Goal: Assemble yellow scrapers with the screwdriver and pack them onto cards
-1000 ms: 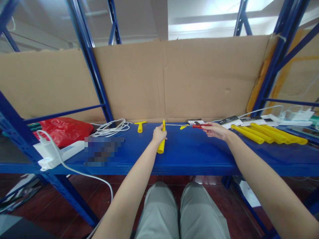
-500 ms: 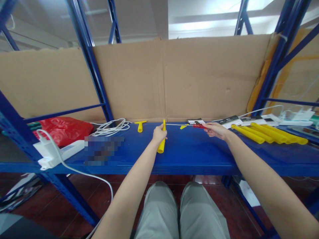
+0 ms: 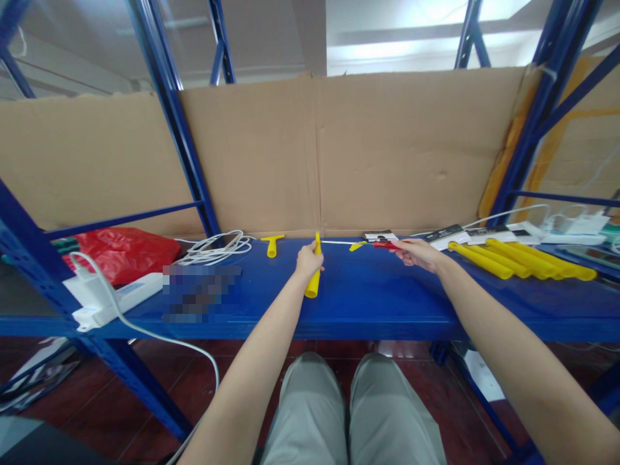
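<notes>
1. I have the yellow handle (image 3: 312,285) over the middle of the blue shelf (image 3: 387,300), narrow end pointing toward the back; I cannot tell whether it rests there.
2. My left hand (image 3: 309,259) has its fingers wrapped around it.
3. My right hand (image 3: 417,254) pinches the red grip of a thin-shafted tool (image 3: 384,245). Its shaft runs leftward to the handle's far end; whether the tip is seated is too small to tell.
4. I judge work on this piece to be underway, not finished, since hands and tool are on it.
5. Left of it, a T-shaped yellow piece (image 3: 272,247) has its crosspiece on, so I take it as done.
6. A small yellow piece (image 3: 356,247) lies loose near the shaft.
7. Farther right, the row of yellow tubes (image 3: 484,261) lies unheld, showing no crosspieces; I count those as left.
</notes>
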{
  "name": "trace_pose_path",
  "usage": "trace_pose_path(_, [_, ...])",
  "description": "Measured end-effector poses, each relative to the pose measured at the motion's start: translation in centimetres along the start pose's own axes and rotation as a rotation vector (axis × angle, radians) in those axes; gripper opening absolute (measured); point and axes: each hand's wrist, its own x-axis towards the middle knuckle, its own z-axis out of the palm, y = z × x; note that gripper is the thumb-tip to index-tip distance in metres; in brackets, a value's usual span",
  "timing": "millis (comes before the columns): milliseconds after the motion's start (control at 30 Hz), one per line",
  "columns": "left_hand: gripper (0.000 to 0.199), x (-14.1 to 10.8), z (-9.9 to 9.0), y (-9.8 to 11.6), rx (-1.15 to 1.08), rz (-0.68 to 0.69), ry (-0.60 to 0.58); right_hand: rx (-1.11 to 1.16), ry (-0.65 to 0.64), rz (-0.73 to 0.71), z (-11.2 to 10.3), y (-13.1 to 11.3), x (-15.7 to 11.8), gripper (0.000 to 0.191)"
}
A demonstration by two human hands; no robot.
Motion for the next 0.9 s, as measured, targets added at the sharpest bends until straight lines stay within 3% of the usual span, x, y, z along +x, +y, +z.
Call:
trace_pose_path(467, [0.059,-0.19,-0.03,0.18,-0.01,-0.005,0.002,0.174,0.002,0.05,0.38,-0.56,-0.38,0.038])
trace_pose_path(700, [0.059,-0.16,-0.07,0.1,0.012,0.021,-0.005,0.19,-0.046,0.01,0.19,-0.42,-0.52,0.054])
trace_pose_path(900, [0.058,-0.18,0.03,0.16,0.0,-0.003,0.003,0.129,-0.016,-0.062,0.1,-0.24,-0.2,0.052])
